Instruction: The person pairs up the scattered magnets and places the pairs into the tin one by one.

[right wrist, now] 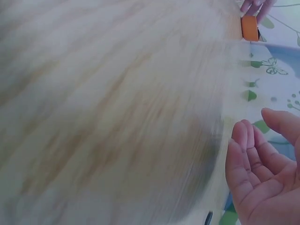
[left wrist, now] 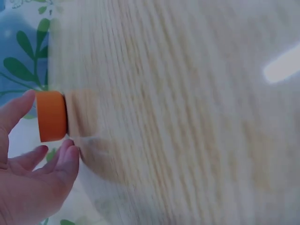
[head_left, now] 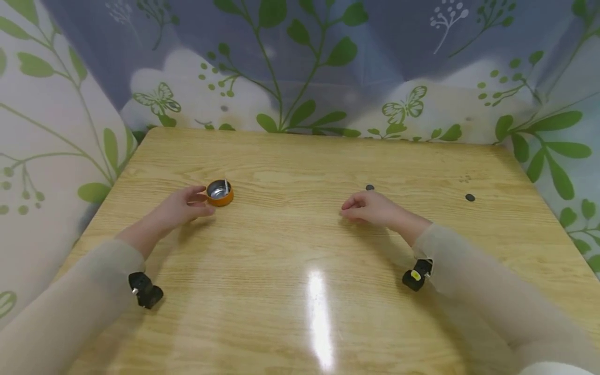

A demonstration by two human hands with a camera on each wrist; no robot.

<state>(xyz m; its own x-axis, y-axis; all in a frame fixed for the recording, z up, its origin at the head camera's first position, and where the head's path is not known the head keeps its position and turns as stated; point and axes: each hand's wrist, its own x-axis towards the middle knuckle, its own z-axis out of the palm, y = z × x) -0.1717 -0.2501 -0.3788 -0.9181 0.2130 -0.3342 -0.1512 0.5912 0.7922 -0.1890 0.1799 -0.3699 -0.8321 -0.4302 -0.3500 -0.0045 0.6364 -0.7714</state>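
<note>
A small round orange bowl (head_left: pixel 226 200) with a shiny metal inside stands upright at the table's left; a thin white stick-like piece shows in it. My left hand (head_left: pixel 180 207) is beside it, fingers spread on its near left side. In the left wrist view a fingertip (left wrist: pixel 27 101) meets or nearly meets the orange side (left wrist: pixel 51 116); contact is hard to tell. My right hand (head_left: pixel 372 209) hovers over the table, fingers loosely bent, and the right wrist view shows nothing in its palm (right wrist: pixel 269 187). Just behind it lies a dark flat disc (head_left: pixel 370 187).
Farther right on the wooden table (head_left: pixel 281 245) lies another dark disc (head_left: pixel 470 198), with faint small marks (head_left: pixel 465 178) behind it. A leaf-patterned curtain (head_left: pixel 300 67) hangs along the back and both sides.
</note>
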